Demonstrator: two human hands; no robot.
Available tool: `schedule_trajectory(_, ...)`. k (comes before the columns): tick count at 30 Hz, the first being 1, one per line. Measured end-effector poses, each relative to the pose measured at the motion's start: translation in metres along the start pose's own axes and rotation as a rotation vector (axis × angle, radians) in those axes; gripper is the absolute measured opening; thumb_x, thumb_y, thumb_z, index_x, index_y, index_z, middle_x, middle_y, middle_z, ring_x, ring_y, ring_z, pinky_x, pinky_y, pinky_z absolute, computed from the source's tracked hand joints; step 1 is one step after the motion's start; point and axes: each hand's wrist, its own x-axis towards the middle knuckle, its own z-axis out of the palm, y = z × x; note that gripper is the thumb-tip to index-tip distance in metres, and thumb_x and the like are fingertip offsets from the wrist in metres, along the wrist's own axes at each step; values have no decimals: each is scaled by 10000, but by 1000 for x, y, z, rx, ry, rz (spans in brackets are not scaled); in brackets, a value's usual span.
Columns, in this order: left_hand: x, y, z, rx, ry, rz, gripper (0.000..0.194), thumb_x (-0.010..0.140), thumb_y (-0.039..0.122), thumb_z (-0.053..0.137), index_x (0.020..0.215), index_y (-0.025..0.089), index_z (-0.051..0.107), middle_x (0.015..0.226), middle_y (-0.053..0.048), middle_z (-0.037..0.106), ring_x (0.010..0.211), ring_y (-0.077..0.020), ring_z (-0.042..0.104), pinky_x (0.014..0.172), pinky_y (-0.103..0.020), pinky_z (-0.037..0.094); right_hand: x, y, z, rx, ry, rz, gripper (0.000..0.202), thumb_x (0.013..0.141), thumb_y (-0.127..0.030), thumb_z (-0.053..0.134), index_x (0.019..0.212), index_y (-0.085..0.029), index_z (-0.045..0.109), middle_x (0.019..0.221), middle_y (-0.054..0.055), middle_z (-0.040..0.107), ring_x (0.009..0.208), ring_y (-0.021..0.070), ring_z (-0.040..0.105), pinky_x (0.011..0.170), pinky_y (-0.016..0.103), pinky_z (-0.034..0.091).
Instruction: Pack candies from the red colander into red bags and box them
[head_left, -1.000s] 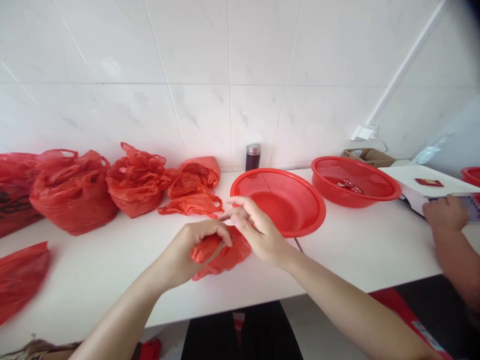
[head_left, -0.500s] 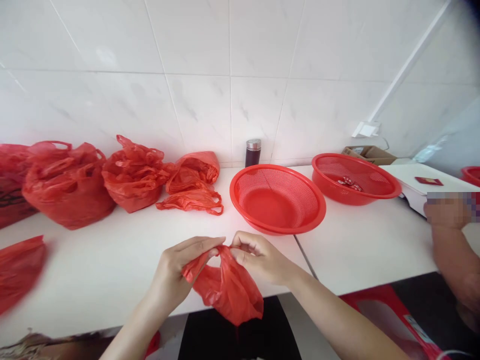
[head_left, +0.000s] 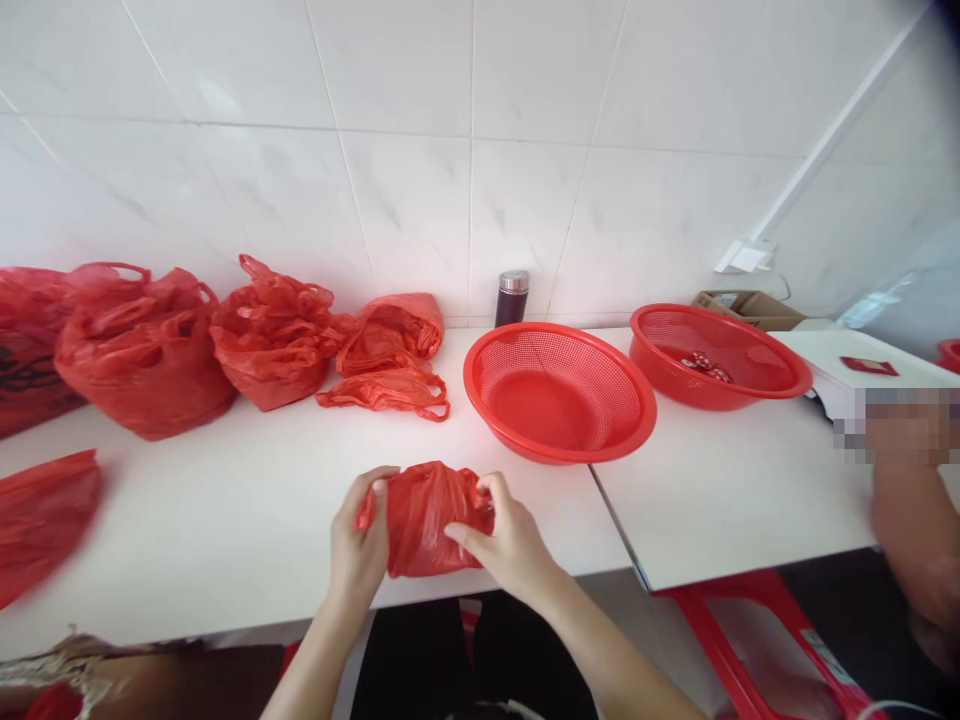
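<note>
A red plastic bag [head_left: 429,520], gathered into a bundle, lies at the front edge of the white table [head_left: 247,530]. My left hand [head_left: 361,540] grips its left side, thumb on top. On the right side my right hand [head_left: 499,530] has hold of it, the thumb pressed on the front and the fingers curled over the far corner. What is inside the bag, if anything, cannot be seen. Just beyond my right hand stands a red perforated basket [head_left: 551,400] with nothing visible in it.
Several full red bags [head_left: 146,350] line the wall at left, beside a flattened red bag [head_left: 386,390]. A dark flask [head_left: 512,298] stands behind the basket. A second red basket [head_left: 720,395] holds small red-and-white packets [head_left: 705,366]. At right is another person's arm [head_left: 911,510].
The bag hung below my hands past the table edge; now it is gathered up and rests at that edge. My hands have moved apart to its two sides.
</note>
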Motion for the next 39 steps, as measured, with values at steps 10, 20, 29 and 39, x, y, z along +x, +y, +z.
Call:
schedule_trajectory(10,28,-23,-6,399,-286,-57,399,956,473,295,969,263,635,953,-27,729,850,-219,671,735,-292,474,23,43,-10,-100,123,-15,222,843,-305,511,775,-249,307,674,-56,470,613,137,491,611,246,410)
schedule_trajectory(20,58,-36,31,662,-362,-33,372,919,330,333,1093,259,653,1113,-113,701,895,-314,654,712,-371,418,44,68,6,-419,130,-27,94,895,-255,428,828,-225,486,773,38,632,644,189,551,594,277,293)
schedule_trajectory(29,49,-42,0,577,-336,-86,340,934,419,334,958,262,634,841,-51,709,742,-240,634,643,-303,406,26,38,-19,-128,-120,23,452,833,-468,596,629,-219,279,572,-69,289,530,93,296,514,236,242)
schedule_trajectory(39,45,-57,-60,271,-66,-263,416,913,545,381,654,225,446,560,33,465,561,-152,448,556,-260,353,-20,-14,-27,309,-167,25,437,860,-295,557,599,-220,214,565,-68,195,532,86,178,481,254,161)
